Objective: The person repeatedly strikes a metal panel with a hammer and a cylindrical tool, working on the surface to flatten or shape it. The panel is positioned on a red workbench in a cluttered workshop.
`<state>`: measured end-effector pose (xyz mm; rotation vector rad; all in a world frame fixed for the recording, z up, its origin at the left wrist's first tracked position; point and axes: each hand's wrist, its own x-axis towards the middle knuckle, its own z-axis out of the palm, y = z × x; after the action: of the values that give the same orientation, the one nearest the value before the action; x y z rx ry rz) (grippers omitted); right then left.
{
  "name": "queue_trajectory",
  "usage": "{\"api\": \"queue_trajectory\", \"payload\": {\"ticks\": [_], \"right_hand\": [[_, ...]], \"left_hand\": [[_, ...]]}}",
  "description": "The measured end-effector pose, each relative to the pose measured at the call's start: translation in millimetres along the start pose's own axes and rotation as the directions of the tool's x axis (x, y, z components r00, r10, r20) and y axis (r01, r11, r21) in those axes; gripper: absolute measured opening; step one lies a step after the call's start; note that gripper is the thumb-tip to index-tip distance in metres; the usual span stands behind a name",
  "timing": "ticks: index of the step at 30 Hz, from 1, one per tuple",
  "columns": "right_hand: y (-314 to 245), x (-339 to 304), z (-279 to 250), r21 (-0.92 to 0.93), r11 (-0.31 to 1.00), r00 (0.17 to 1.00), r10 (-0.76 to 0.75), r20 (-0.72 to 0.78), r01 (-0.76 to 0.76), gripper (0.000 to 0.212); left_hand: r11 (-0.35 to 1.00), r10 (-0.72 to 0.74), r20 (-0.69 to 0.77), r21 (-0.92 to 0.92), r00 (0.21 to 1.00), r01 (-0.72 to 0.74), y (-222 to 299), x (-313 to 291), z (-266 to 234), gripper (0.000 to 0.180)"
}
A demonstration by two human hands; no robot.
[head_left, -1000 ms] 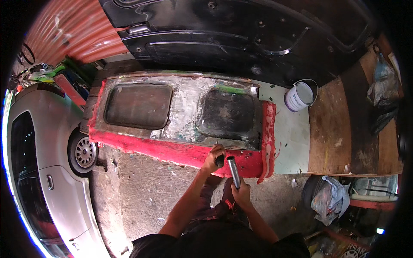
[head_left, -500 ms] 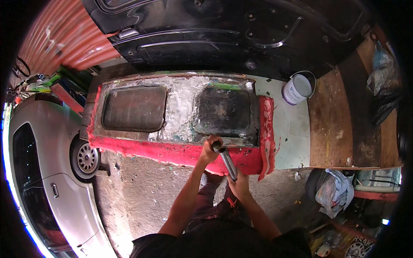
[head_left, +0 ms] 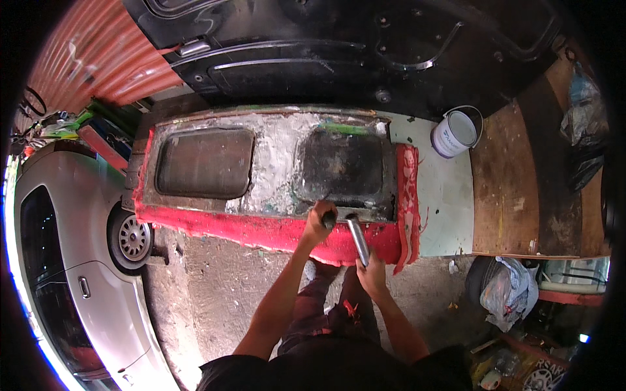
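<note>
My left hand (head_left: 317, 223) is closed round a dark, round-ended tool (head_left: 329, 219) at the near edge of a flat panel (head_left: 268, 156). Its working end is mostly hidden by the fingers. Lower and to the right, my right hand (head_left: 372, 274) grips a silver metal bar (head_left: 359, 241) by its near end. The bar's far end looks dark and lies beside the left hand, a small gap from the tool. White filler and paint patches cover the panel, which has two dark recessed areas. A red padded cloth (head_left: 287, 233) lies beneath it and hangs over the front.
A white paint can (head_left: 454, 134) with a wire handle stands right of the panel. A large black metal panel (head_left: 293, 58) leans behind. At left is a silver car (head_left: 85, 260); plastic bags (head_left: 508, 293) and a tyre (head_left: 481, 279) sit at lower right.
The silver bar has swung right and away from the dark tool in my left hand. My right hand has shifted slightly right; the left stays nearly in place.
</note>
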<state>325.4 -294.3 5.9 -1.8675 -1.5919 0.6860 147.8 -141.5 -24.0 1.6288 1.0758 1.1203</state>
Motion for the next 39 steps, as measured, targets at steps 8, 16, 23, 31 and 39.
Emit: {"api": "queue_trajectory", "payload": {"ticks": [8,16,23,31,39], "right_hand": [[14.2,-47.2,-3.8,0.091,0.985,0.989,0.144,0.015,-0.145,0.044],[13.3,-61.3,-4.2,0.076,0.977,0.979,0.192,0.072,-0.197,0.027],[11.6,-53.0,-3.8,0.132,0.986,0.995,0.093,0.043,-0.098,0.036],[-47.4,-22.7,-27.3,0.170,0.971,0.984,0.150,0.098,-0.165,0.034],[-25.8,-5.4,-5.2,-0.144,0.990,0.999,0.002,0.049,0.005,0.036]], "left_hand": [[0.981,0.163,0.086,0.088,0.983,-0.170,21.5,-54.5,16.9,0.032],[0.973,0.229,0.119,-0.008,0.966,-0.230,22.6,-34.9,19.6,0.027],[0.981,0.136,0.028,-0.145,0.990,-0.130,17.8,-26.6,25.3,0.021],[0.979,-0.037,-0.012,-0.202,0.999,0.034,24.7,-8.3,27.1,0.022],[0.928,-0.142,0.087,-0.335,0.986,0.164,12.7,2.3,27.2,0.022]]}}
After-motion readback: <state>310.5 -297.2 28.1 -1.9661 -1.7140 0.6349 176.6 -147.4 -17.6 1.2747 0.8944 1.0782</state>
